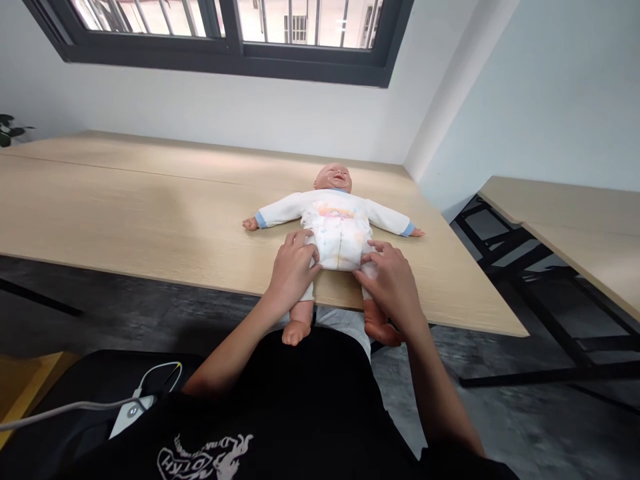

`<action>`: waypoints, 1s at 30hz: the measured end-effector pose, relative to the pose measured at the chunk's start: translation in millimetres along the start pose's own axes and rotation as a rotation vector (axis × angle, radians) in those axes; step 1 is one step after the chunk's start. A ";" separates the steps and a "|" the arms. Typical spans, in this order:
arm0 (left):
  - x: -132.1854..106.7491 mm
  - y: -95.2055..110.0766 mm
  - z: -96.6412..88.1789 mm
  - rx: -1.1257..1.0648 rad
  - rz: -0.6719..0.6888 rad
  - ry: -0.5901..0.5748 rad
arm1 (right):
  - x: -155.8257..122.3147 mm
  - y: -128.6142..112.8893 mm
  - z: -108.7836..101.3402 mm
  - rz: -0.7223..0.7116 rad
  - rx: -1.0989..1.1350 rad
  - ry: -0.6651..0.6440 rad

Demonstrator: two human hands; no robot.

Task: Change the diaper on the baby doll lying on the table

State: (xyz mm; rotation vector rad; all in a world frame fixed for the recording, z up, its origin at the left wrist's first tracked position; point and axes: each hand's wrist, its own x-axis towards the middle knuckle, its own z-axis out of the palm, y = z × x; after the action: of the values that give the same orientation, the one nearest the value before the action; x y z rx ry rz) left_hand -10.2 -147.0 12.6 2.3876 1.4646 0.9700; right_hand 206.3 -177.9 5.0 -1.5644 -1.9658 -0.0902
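Head view shows, largest first, a long pale wooden worktop (125, 207) running under a dark-framed window (225, 47), with a second pale wooden table (565, 207) off to the right across a gap of grey floor.

On the near edge of the worktop lies a plastic baby doll in a white long-sleeved romper with blue cuffs (336, 223) — flat on its back, head toward the wall, arms spread straight out to either side, bare legs hanging past the worktop's edge toward the person. The romper bears a faint coloured print on the chest and looks gathered and bunched over the belly and hips.

As far as can be judged, the dressing is mostly done: both sleeves are on and the top lies smooth, while the lower part around the crotch and legs seems unfinished, the legs being bare.

The left hand (293, 267) rests on the doll's hip at the romper's edge, fingers curled and pinching the cloth. The right hand (390, 277) lies on the other hip, fingers bent onto the fabric — whether it grips or only presses, I cannot tell.

Smallest, a white cable and plug (135, 407) sits low left by the person's lap.
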 end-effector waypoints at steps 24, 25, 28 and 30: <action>20.9 -41.6 1.6 -0.978 -0.475 0.216 | 31.7 48.2 6.3 0.391 0.825 0.074; 29.5 -46.9 -1.1 -1.122 -0.585 0.197 | 40.5 56.1 9.2 0.473 0.914 0.101; 59.4 -58.4 -4.9 -1.393 -0.827 0.039 | 68.9 72.5 24.0 0.574 1.059 0.013; 78.2 -62.0 -1.4 -1.417 -0.859 -0.075 | 87.2 75.0 35.8 0.478 1.027 -0.084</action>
State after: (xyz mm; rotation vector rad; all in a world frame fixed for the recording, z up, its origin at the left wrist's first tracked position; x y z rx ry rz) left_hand -32.7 -50.0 19.1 0.6868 0.9569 1.0438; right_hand 249.5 -65.8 -3.9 -1.2402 -1.2485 1.0195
